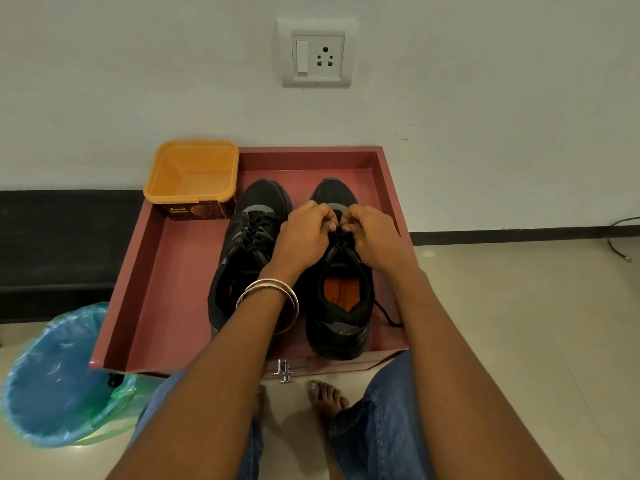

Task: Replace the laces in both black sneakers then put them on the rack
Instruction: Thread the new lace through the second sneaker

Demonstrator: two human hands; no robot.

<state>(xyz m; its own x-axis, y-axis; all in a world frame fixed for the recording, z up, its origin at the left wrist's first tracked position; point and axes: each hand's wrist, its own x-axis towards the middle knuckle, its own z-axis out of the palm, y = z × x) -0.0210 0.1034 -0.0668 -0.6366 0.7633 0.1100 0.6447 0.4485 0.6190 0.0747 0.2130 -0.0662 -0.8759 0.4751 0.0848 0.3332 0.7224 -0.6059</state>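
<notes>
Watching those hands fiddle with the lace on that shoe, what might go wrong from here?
Three risks, judging from this view:
1. The left hand and right hand cover the lace on the right sneaker, so an eyelet might get skipped.
2. A loose lace end trails beside that shoe and could snag or pull through.
3. The bangles hang over the left sneaker and may catch its laces.
</notes>
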